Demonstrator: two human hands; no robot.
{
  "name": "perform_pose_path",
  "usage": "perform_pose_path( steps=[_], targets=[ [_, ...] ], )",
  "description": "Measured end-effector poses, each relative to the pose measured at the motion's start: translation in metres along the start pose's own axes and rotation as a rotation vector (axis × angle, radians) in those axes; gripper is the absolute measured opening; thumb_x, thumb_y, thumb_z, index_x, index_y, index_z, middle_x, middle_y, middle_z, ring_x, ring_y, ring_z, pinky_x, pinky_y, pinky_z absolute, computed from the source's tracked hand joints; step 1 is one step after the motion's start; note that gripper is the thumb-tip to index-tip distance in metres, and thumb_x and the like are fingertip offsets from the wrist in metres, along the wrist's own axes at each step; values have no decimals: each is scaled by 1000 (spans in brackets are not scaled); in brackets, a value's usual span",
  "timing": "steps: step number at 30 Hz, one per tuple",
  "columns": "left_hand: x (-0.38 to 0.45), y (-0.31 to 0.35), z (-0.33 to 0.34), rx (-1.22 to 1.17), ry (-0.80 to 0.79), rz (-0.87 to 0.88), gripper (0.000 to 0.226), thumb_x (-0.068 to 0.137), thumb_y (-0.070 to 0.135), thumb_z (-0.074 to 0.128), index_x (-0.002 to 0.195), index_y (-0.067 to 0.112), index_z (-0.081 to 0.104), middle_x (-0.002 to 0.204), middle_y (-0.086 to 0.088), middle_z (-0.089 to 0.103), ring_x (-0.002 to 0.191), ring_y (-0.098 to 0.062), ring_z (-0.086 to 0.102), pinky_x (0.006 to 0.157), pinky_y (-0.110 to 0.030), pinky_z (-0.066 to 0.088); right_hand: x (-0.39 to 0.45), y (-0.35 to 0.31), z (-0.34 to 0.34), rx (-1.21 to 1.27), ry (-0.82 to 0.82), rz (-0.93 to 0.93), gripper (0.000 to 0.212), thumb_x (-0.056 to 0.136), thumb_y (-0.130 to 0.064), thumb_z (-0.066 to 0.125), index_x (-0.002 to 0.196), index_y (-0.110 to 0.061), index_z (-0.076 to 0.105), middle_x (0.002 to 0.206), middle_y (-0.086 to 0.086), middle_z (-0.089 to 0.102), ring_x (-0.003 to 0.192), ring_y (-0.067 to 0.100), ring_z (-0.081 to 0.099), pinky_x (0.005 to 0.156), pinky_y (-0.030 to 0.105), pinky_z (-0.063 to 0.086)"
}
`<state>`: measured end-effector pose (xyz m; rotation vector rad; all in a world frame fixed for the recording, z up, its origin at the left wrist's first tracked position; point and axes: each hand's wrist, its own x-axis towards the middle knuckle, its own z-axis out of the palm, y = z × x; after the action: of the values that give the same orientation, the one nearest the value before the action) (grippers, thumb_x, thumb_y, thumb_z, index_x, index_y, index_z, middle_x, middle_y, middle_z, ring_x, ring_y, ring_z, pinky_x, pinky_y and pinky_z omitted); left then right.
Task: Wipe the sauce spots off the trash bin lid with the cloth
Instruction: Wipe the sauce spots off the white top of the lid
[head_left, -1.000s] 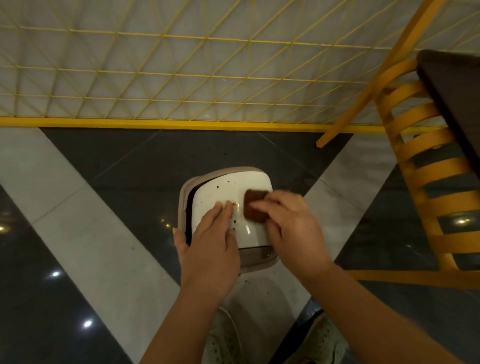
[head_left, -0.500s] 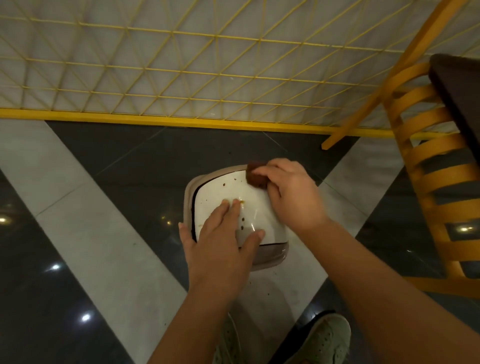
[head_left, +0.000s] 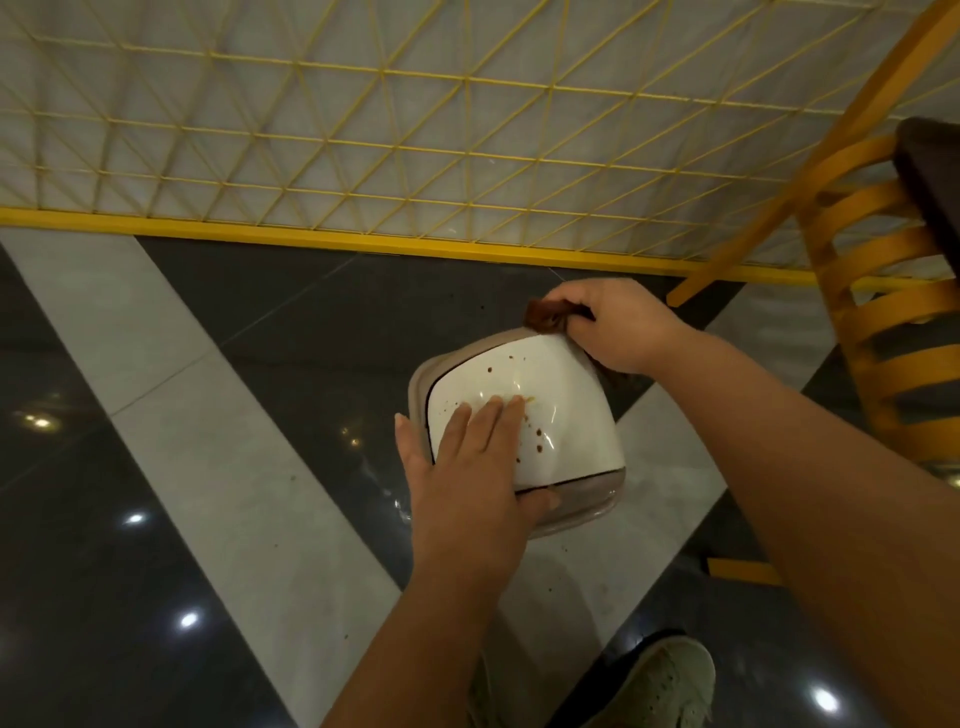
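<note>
head cam | worn on head | faces forward-down, steep | close over hands, floor (head_left: 218, 467)

Two bare, sleeveless forearms reach in from the bottom and right of the frame, ending in a ringless left hand (head_left: 470, 462) and right hand (head_left: 618, 332), above a pale green perforated lace-up sneaker (head_left: 660, 686) at lower right.

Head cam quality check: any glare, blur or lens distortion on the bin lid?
Head view: dim, warm light; ceiling lamps glint off the dark floor tiles and streak the white trash bin lid; wide-angle bends the yellow grid fence; sauce spots stay readable; cloth in the right hand slightly soft.
</note>
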<state>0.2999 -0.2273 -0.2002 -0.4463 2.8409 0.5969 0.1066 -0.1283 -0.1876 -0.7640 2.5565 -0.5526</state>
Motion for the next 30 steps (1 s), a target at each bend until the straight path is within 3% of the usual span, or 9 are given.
perform_pose_path(
  steps=[2, 5, 9, 13, 16, 19, 25, 27, 30],
  targets=[
    [0, -4, -3, 61, 9, 29, 81, 87, 65, 47, 150, 42, 3, 160, 15, 10, 149, -14, 0, 94, -46, -41, -7, 6, -3, 17, -24, 64, 30, 95, -15, 48, 115, -34, 60, 102, -10, 58, 96, 12, 53, 84, 31, 46],
    [-3, -12, -6, 160, 14, 24, 91, 84, 71, 46, 150, 40, -7, 162, 10, 2, 150, -19, -4, 97, -52, -38, -24, 16, -4, 45, -65, 160, 26, 95, -18, 49, 111, -35, 59, 98, -7, 60, 94, 16, 57, 83, 35, 49],
    [-5, -27, -8, 136, -22, -163, 110, 72, 75, 57, 149, 37, -13, 163, 6, 3, 150, -23, 1, 111, -60, -12, -53, 26, -2, 115, -74, 241, 19, 95, -20, 50, 104, -34, 59, 92, -5, 62, 87, 15, 59, 75, 32, 47],
    [-13, -40, -15, -162, -106, -465, 124, 65, 60, 76, 152, 33, -8, 161, -5, 17, 145, -31, 24, 112, -55, 26, -82, 32, 2, 196, -104, 292, 16, 95, -22, 51, 100, -36, 58, 90, -5, 62, 83, 12, 60, 66, 26, 45],
    [-18, -49, -9, -507, -174, -622, 116, 69, 47, 80, 154, 28, 3, 154, -10, 33, 138, -34, 37, 108, -51, 34, -107, 30, 9, 247, -93, 319, 17, 93, -22, 53, 97, -37, 58, 89, -5, 64, 83, 11, 61, 73, 30, 49],
    [-16, -51, -8, -782, -186, -612, 99, 73, 43, 78, 150, 30, 17, 146, -6, 43, 129, -33, 47, 103, -54, 44, -134, 22, 18, 317, -43, 344, 15, 92, -21, 55, 95, -34, 61, 87, -5, 65, 81, 12, 63, 75, 32, 51],
    [-2, -53, -19, -988, -11, -588, 94, 92, 29, 62, 153, 33, -8, 146, -3, 48, 137, -27, 41, 112, -52, 28, -180, 1, 49, 372, 0, 311, 26, 90, -17, 60, 90, -42, 62, 83, -16, 67, 79, 1, 61, 75, 25, 52],
    [-1, -52, -21, -975, -51, -534, 102, 88, 32, 67, 152, 36, -12, 156, -1, 32, 142, -27, 33, 113, -53, 26, -187, -4, 59, 368, 52, 284, 34, 88, -14, 61, 87, -48, 62, 85, -21, 67, 80, -2, 61, 75, 22, 52],
    [-4, -48, -16, -776, -140, -424, 125, 69, 48, 80, 149, 42, -15, 163, 4, 8, 148, -28, 16, 116, -59, 16, -188, -8, 58, 369, 264, 280, 34, 89, -16, 60, 97, -49, 58, 95, -22, 61, 82, -4, 58, 71, 15, 50]
  ],
)
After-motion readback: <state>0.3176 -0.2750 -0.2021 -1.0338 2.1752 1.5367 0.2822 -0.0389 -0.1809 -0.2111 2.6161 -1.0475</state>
